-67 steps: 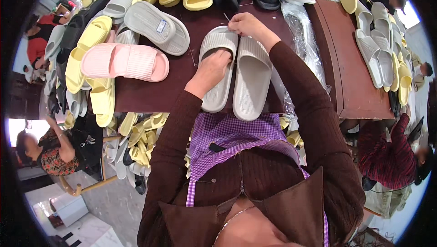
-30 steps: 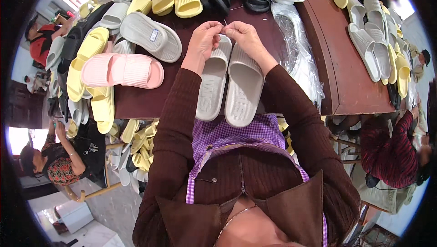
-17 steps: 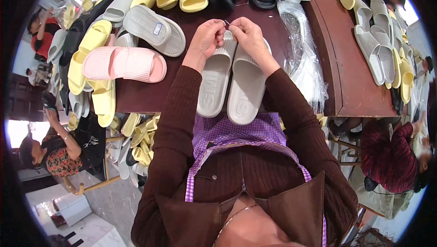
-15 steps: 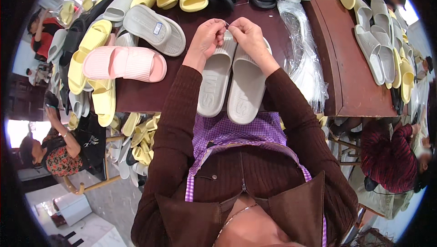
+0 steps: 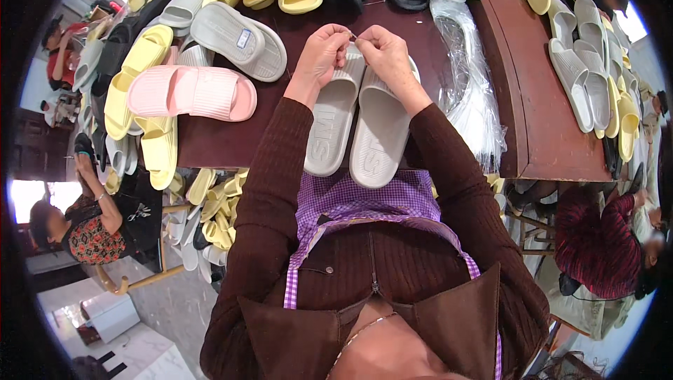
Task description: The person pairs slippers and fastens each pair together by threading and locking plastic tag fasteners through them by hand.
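Note:
Two light grey slide slippers lie side by side at the table's near edge, toes away from me: a left slipper [image 5: 324,127] and a right slipper [image 5: 378,143]. Over their far ends, my left hand [image 5: 322,56] and my right hand [image 5: 387,61] meet, both closed in a pinch. A tiny dark thing shows between the fingertips, too small to name. The hands partly hide the straps, mostly the right one.
Left of my arms lie pink slippers [image 5: 193,92], yellow slippers [image 5: 160,152] and a grey pair with a label [image 5: 238,41]. More slippers line the far edge. Clear plastic bags [image 5: 471,92] lie to the right, beside another brown table [image 5: 554,145]. Other people sit at both sides.
Both hands have risen very slightly and keep their pinch over the slippers. The seated person at the left has shifted an arm.

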The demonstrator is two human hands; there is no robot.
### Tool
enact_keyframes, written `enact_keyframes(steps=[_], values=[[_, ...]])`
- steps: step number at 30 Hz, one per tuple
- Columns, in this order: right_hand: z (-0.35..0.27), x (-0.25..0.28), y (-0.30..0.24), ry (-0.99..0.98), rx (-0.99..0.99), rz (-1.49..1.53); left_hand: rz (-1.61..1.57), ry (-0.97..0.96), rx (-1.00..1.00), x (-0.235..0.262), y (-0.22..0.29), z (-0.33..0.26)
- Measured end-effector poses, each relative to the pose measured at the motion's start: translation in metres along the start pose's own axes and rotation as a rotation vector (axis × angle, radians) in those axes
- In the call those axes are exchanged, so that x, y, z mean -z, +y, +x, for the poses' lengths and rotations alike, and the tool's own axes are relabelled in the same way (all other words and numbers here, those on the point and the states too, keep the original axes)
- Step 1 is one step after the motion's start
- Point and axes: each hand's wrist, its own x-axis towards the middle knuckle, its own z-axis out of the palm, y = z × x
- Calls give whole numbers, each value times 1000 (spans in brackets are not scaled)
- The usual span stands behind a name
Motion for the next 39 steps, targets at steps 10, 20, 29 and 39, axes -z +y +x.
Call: enact_keyframes(steps=[10, 20, 29, 39], values=[[-3, 0, -2, 80, 51, -34, 60, 28, -53, -1, -4, 0], [-8, 3, -7, 106, 226, -257, 61, -15, -30, 1, -9, -5], [7, 28, -24, 340, 535, -377, 118, 231, -253, -7, 9, -7], [-101, 32, -62, -317, -71, -466, 592, 642, -517, 71, -7, -130]])
